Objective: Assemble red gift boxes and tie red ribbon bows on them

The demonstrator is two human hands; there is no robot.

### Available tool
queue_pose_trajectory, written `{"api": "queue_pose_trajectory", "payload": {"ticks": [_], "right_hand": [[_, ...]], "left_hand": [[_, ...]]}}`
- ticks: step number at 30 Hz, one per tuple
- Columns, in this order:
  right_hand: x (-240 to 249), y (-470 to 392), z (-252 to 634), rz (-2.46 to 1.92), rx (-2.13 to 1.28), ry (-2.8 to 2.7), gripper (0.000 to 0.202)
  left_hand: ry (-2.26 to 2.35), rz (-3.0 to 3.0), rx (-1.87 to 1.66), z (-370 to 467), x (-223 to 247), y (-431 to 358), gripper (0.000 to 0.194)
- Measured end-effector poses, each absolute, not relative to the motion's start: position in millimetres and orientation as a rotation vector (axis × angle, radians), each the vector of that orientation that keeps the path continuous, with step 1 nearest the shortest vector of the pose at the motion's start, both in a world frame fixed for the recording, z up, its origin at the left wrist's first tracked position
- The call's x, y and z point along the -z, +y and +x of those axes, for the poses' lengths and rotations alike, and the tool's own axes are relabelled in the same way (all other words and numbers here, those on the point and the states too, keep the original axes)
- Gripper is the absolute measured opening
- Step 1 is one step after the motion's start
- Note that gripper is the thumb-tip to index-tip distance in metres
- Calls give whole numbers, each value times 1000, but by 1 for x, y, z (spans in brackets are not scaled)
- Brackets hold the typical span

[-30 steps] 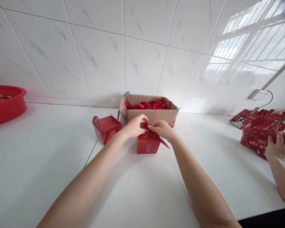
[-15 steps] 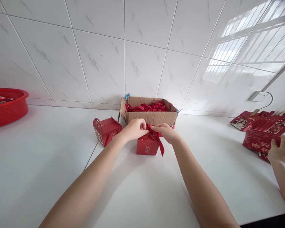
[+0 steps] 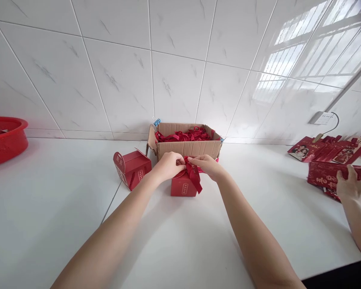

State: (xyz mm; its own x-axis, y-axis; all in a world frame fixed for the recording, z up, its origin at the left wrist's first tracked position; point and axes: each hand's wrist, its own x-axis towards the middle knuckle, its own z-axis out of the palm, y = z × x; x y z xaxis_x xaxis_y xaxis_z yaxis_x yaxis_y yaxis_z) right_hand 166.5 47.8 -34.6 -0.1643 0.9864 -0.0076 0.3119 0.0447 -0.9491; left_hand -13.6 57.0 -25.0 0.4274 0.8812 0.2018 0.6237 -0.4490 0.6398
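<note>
A small red gift box (image 3: 183,186) stands upright on the white counter in front of me. Over its top lies a red ribbon (image 3: 193,176), one tail hanging down the front right corner. My left hand (image 3: 170,164) pinches the ribbon from the left, fingers curled in. From the right, my right hand (image 3: 207,165) grips the same ribbon between thumb and fingers. Fingers partly cover the knot or loop. Left of them, a second red box (image 3: 135,166) with a raised handle panel sits on the counter, touched by neither hand.
Behind my hands is a cardboard box (image 3: 188,148) filled with red ribbons. A red plastic basket (image 3: 8,142) stands far left. Red printed bags (image 3: 325,150) lie at right, where another person's hand (image 3: 353,184) rests on a red packet. A tiled wall backs the counter.
The ribbon's tail has shifted left, now lying across the gift box's front corner. Both my hands stay at the ribbon. The other person's hand has lifted slightly, and the view has turned a little right.
</note>
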Motion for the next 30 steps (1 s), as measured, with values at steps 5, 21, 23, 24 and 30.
{"api": "queue_pose_trajectory", "payload": {"ticks": [5,21,23,24,30], "right_hand": [[40,53,173,-1315,-1117,-1630,33],[30,45,181,-1548,-727,-2089,26],[20,37,181,-1613,-654,-2124,20],[15,33,181,-1643,-621,-2136,15],[-13,5,184,-1734,-732,-2353,26]], "left_hand": [[1283,2253,-705,-12,21,54,13],[1230,2383,-510,-21,16,55,8],[1228,2394,-491,-23,15,55,9],[1228,2398,-485,-24,14,55,10],[1230,2422,-477,-23,8,49,9]]}}
